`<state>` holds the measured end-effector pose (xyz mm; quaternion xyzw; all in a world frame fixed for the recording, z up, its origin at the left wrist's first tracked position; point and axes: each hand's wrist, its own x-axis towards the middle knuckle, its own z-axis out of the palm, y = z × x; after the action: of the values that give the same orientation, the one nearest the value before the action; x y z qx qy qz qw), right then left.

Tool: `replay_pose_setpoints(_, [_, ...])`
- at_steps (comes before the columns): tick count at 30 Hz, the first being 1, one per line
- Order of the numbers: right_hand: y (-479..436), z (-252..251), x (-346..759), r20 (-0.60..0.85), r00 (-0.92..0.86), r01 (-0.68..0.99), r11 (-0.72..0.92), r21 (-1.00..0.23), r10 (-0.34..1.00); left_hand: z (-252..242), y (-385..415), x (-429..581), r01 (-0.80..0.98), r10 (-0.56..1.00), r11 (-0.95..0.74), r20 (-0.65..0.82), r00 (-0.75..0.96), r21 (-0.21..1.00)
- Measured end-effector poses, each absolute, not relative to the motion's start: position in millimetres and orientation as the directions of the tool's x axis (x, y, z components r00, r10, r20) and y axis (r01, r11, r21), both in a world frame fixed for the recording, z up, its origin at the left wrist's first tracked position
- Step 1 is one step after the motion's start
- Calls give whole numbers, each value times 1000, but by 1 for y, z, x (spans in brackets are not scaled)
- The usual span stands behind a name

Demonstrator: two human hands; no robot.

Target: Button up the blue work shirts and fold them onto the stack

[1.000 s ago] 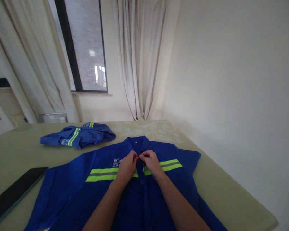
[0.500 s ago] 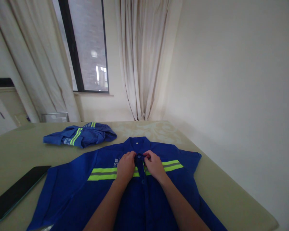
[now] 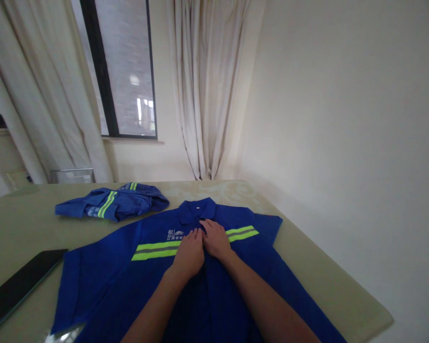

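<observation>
A blue short-sleeved work shirt (image 3: 128,290) lies spread front up, with its collar (image 3: 197,212) at the far end. Yellow-green and grey reflective bands cross its chest, and white printing shows on the left side. My left hand (image 3: 190,252) is closed on the front placket just below the collar, fingertips bent onto the cloth. Right beside it, my right hand (image 3: 216,239) pinches the same front edge slightly higher up. The fingers cover the buttons there, so whether one is fastened cannot be seen.
Another blue garment with reflective bands (image 3: 110,204) lies bunched at the back left of the table (image 3: 329,267). A dark flat panel (image 3: 23,288) rests at the left. Something shiny and clear (image 3: 62,337) peeks out by the near sleeve. A wall rises along the right side.
Both hands have come closer together over the placket, and the top button that showed between them is now covered. The shirt front looks drawn together; the view has shifted slightly.
</observation>
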<state>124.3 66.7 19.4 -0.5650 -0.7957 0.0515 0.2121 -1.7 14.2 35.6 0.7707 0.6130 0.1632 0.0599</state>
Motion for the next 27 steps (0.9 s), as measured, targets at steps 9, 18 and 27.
replay_pose_setpoints(9, [123,25,132,317,-359,818,459,-346,878,13,-56,21,901,940,-338,149,307,271])
replay_pose_setpoints(18, [78,48,140,363,-291,781,439,-444,885,23,5,-7,862,900,-430,199,388,267])
replay_pose_setpoints(27, [-55,32,179,123,-417,821,431,-375,901,41,40,-11,880,912,-362,310,268,306])
